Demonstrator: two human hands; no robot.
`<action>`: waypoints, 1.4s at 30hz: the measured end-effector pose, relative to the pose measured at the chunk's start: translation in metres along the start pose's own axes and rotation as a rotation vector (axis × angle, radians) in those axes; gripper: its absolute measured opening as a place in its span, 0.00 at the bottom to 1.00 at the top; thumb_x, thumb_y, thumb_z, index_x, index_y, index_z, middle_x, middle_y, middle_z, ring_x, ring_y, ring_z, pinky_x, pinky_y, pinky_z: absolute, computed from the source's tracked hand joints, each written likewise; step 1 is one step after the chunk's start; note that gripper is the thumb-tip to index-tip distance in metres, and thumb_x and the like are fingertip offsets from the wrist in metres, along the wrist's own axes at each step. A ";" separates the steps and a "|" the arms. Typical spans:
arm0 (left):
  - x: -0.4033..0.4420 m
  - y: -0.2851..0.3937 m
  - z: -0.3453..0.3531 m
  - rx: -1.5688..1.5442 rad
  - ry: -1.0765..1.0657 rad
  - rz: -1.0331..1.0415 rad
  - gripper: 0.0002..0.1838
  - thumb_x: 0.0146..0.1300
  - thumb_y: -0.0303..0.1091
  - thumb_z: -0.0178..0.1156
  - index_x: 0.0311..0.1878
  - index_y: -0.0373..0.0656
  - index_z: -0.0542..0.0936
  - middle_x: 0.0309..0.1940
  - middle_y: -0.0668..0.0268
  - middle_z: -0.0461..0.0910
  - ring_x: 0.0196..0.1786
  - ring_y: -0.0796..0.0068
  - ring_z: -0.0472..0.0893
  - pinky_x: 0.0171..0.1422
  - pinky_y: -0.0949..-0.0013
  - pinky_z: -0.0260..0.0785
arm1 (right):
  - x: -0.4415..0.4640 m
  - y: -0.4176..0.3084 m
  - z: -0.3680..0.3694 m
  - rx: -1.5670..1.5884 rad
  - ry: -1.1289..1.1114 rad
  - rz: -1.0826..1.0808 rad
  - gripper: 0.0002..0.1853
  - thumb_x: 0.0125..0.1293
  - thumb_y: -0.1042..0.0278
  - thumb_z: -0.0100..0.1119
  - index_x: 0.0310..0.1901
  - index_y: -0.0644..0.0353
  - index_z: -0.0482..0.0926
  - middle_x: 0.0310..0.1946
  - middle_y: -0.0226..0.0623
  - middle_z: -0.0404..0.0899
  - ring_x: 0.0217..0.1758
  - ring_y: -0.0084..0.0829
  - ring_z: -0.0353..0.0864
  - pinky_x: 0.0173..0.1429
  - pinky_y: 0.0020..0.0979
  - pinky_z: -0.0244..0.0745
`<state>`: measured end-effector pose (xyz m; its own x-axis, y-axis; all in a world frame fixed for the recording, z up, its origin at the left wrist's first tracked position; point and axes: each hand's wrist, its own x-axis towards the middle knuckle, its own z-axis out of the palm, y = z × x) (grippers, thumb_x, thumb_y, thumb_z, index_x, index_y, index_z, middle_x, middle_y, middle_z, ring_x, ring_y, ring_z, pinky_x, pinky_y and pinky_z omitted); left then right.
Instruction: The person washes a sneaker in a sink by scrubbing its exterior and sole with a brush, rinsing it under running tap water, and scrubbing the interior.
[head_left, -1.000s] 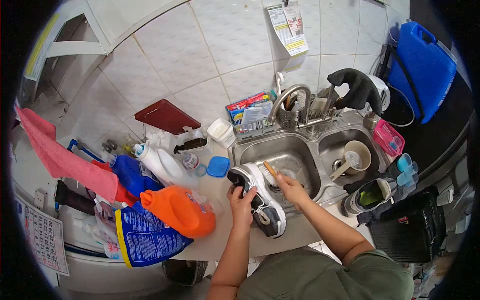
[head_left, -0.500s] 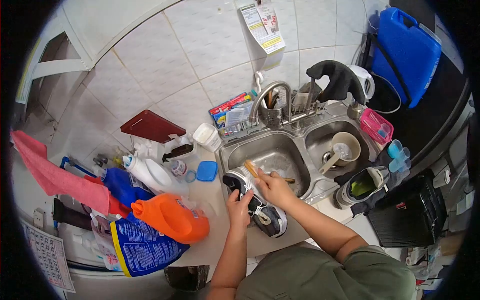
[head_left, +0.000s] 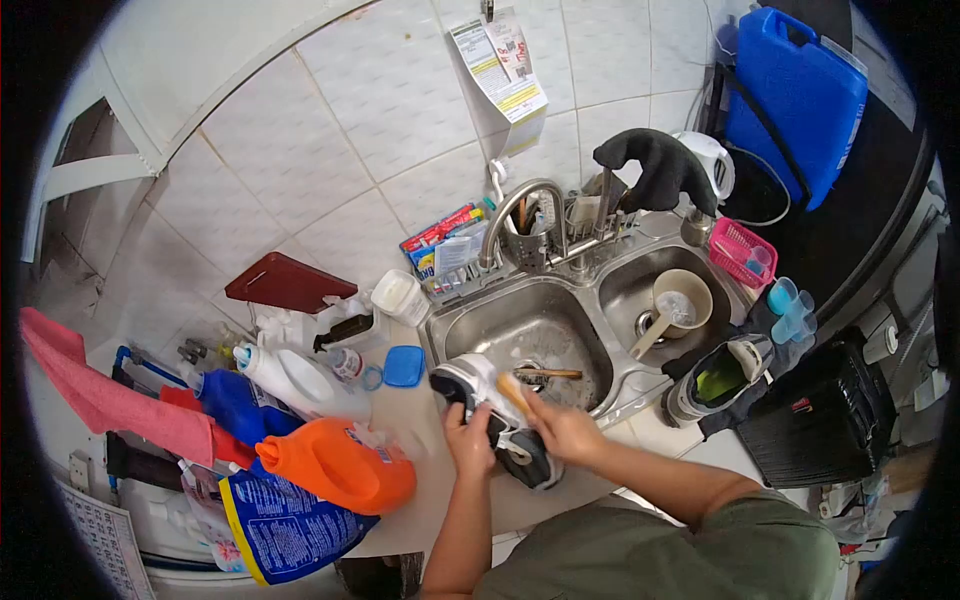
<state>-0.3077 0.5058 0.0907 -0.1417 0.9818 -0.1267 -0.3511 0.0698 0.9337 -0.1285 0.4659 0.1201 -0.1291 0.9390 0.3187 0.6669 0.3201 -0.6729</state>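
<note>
Left hand [head_left: 469, 440] clamped on black-and-white shoe [head_left: 507, 432], right hand [head_left: 565, 432] gripping wooden brush [head_left: 514, 394], brush at shoe's side, blurred, shoe tilted at front edge of left sink basin [head_left: 530, 320], second shoe [head_left: 718, 382] on counter [head_left: 405, 515] to the right.

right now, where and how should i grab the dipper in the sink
Likely best by the dipper's handle, from the near left: it slants out that way from the round body, long and slim enough to wrap. The right hand holds a brush, so would need to release that first.
</note>
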 end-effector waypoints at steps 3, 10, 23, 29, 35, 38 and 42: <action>0.006 -0.001 0.000 -0.022 -0.082 -0.040 0.09 0.59 0.19 0.64 0.43 0.33 0.78 0.45 0.67 0.73 0.44 0.75 0.78 0.47 0.72 0.73 | 0.017 -0.017 -0.012 -0.008 -0.041 0.081 0.27 0.71 0.63 0.56 0.70 0.55 0.68 0.31 0.54 0.83 0.30 0.54 0.83 0.36 0.49 0.78; 0.009 -0.004 0.000 -0.091 -0.009 -0.051 0.08 0.57 0.18 0.65 0.39 0.34 0.80 0.47 0.65 0.72 0.46 0.74 0.77 0.50 0.71 0.71 | -0.001 -0.012 -0.004 -0.065 -0.120 0.105 0.28 0.73 0.61 0.50 0.73 0.53 0.61 0.30 0.55 0.83 0.29 0.56 0.84 0.34 0.52 0.79; -0.002 -0.006 0.003 0.042 -0.051 0.016 0.11 0.57 0.18 0.64 0.44 0.32 0.81 0.51 0.64 0.70 0.49 0.73 0.76 0.52 0.71 0.71 | 0.001 -0.007 0.002 0.016 0.008 0.136 0.28 0.73 0.59 0.50 0.72 0.53 0.63 0.28 0.53 0.83 0.29 0.55 0.83 0.33 0.53 0.77; 0.006 -0.008 -0.003 0.006 -0.025 0.004 0.12 0.57 0.18 0.64 0.46 0.33 0.81 0.52 0.64 0.70 0.53 0.73 0.76 0.55 0.71 0.71 | 0.032 -0.014 0.002 -0.044 -0.096 0.206 0.29 0.73 0.58 0.51 0.74 0.47 0.62 0.28 0.52 0.83 0.29 0.55 0.83 0.35 0.53 0.76; 0.002 -0.011 0.000 0.161 -0.085 0.069 0.14 0.57 0.20 0.65 0.48 0.34 0.82 0.59 0.61 0.68 0.61 0.69 0.72 0.64 0.68 0.66 | 0.043 -0.010 0.001 -0.070 0.008 0.244 0.28 0.72 0.57 0.52 0.73 0.43 0.65 0.27 0.52 0.83 0.29 0.54 0.83 0.35 0.51 0.78; -0.002 0.001 -0.002 0.216 -0.076 0.101 0.13 0.57 0.20 0.65 0.47 0.34 0.82 0.57 0.62 0.70 0.60 0.69 0.72 0.62 0.69 0.67 | 0.071 0.009 0.026 -0.051 0.056 0.191 0.28 0.72 0.53 0.51 0.72 0.46 0.66 0.28 0.51 0.83 0.29 0.54 0.84 0.34 0.50 0.79; 0.007 -0.005 -0.005 -0.102 0.003 -0.018 0.10 0.59 0.16 0.61 0.44 0.35 0.80 0.44 0.68 0.78 0.41 0.76 0.80 0.46 0.74 0.74 | -0.019 0.012 -0.010 -0.019 -0.142 0.265 0.28 0.73 0.52 0.51 0.73 0.42 0.64 0.28 0.49 0.84 0.29 0.53 0.84 0.35 0.51 0.79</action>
<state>-0.3116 0.5113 0.0836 -0.1369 0.9801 -0.1439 -0.4456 0.0689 0.8926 -0.1111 0.4503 0.1125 -0.0488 0.9982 0.0362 0.7046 0.0600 -0.7070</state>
